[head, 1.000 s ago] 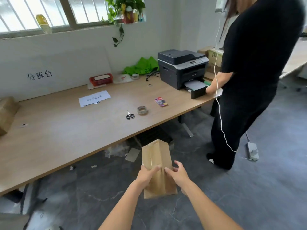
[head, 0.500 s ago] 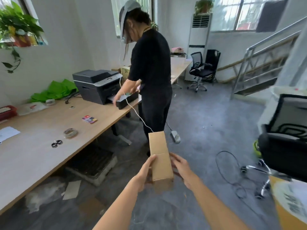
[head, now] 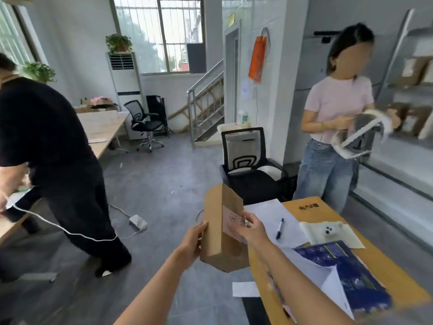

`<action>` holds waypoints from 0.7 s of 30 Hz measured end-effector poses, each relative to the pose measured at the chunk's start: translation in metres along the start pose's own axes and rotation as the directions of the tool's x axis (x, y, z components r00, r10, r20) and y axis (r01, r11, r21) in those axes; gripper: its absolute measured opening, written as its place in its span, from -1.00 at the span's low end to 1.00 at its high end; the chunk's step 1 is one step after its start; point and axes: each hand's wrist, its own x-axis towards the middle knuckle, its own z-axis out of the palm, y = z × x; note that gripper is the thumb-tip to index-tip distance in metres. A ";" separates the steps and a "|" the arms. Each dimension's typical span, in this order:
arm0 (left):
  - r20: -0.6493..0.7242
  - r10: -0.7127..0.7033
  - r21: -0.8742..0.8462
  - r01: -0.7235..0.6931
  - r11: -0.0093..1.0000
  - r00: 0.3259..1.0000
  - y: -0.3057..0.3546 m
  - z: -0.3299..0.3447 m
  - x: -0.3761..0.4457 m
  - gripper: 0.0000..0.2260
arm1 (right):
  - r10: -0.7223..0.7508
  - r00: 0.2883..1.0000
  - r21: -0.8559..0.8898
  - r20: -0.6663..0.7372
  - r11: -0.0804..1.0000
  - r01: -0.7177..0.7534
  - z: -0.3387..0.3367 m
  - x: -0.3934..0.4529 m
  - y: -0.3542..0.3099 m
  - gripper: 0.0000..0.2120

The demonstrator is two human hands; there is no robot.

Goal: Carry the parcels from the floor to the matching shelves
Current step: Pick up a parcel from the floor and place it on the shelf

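I hold a long brown cardboard parcel [head: 218, 228] upright in front of me, above the floor. A pale label with a hand-drawn mark is stuck on its right face. My left hand [head: 193, 242] grips its left side and my right hand [head: 250, 228] presses on the label side. Metal shelves [head: 407, 90] with several brown parcels stand at the far right, blurred.
A yellow box-like surface [head: 328, 214] with papers, a pen and a blue packet lies just right of the parcel. A black office chair [head: 248, 170] stands ahead. A person in black [head: 51, 146] is at the left by a wooden table; a person in pink [head: 335, 127] stands near the shelves.
My view has swung right, away from the sorting table and printer, toward the chair and shelves. The parcel stays in both hands and its labelled face now shows.
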 end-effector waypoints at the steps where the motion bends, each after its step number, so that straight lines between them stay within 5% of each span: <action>1: 0.036 0.021 0.007 -0.022 1.000 0.999 0.002 0.024 0.004 -0.78 | 0.020 0.999 0.023 -0.026 1.000 -0.019 -0.024 -0.001 0.000 -0.32; 4: 0.136 0.092 0.038 -0.098 0.994 0.986 0.010 0.100 0.015 -0.79 | 0.086 0.992 0.125 -0.093 0.989 -0.074 -0.100 -0.006 0.000 -0.13; 8: 0.259 0.110 0.104 -0.141 0.985 0.960 0.006 0.206 0.021 -0.76 | 0.085 0.954 0.118 -0.287 0.992 -0.053 -0.204 -0.030 0.007 -0.15; 14: 0.375 -0.109 0.280 -0.001 0.960 0.920 -0.020 0.375 0.012 -0.63 | 0.121 0.825 0.137 -0.552 0.989 -0.054 -0.360 -0.082 0.036 -0.26; 21: 0.580 -0.151 0.447 -0.158 0.880 0.800 -0.055 0.556 -0.009 -0.62 | 0.115 0.664 0.138 -0.739 0.990 -0.018 -0.515 -0.151 0.074 -0.27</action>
